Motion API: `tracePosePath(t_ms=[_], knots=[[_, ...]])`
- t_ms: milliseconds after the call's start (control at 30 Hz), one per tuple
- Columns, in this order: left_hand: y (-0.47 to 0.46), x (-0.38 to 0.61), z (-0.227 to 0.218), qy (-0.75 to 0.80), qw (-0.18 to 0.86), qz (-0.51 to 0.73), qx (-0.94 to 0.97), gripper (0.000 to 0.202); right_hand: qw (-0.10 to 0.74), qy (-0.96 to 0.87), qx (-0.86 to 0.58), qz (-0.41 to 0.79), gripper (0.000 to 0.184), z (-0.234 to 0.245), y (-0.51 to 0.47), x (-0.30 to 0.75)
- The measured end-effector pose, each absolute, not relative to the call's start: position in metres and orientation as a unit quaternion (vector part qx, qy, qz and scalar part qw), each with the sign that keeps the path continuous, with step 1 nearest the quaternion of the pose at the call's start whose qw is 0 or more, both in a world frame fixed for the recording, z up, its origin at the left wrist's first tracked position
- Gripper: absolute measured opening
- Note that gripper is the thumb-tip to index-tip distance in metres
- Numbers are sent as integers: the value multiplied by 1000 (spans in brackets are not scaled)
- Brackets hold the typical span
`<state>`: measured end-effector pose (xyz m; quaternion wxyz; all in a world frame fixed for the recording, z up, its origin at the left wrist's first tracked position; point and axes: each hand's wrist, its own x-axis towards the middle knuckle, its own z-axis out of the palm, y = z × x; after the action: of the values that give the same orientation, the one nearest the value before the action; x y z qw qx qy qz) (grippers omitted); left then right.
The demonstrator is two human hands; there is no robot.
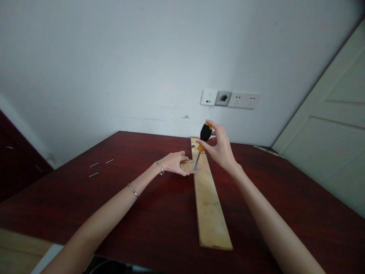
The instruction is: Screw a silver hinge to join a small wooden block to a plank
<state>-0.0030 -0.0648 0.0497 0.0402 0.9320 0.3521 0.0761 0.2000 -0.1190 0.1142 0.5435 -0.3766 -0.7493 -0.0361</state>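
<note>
My right hand [219, 144] is closed around the black and yellow handle of a screwdriver [205, 132], held tilted with its shaft pointing down. The tip meets a small metal bracket [194, 166] at the joint of two pieces of wood. My left hand [176, 163] grips a short wooden block [186, 166] between thumb and fingers, pressed up against the left edge of a long wooden board [209, 201]. That board lies lengthwise on the dark red table. Any screw under the tip is too small to make out.
Several thin metal rods, one of them here [94, 174], lie on the left of the dark red table [148, 213]. A white wall with sockets [242, 100] rises behind it. A thin strip [268, 151] rests at the back right, near a pale door [336, 125].
</note>
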Motion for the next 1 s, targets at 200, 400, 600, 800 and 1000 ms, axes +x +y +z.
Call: tracePosePath(t_ms=[200, 400, 600, 800, 1000], knots=[[-64, -3, 50, 357, 46, 69, 930, 71, 574, -734, -363, -10, 55, 111, -115, 202], [-64, -4, 49, 359, 44, 69, 930, 72, 584, -727, -361, -2, 55, 110, -115, 203], [-64, -4, 50, 359, 42, 67, 930, 74, 586, -727, -357, -12, 54, 110, -114, 204], [-64, -4, 51, 359, 38, 53, 931, 72, 603, -712, -359, -24, 58, 115, -115, 208], [-61, -11, 55, 372, 35, 63, 925, 68, 561, -674, -480, 6, 62, 114, -104, 224]])
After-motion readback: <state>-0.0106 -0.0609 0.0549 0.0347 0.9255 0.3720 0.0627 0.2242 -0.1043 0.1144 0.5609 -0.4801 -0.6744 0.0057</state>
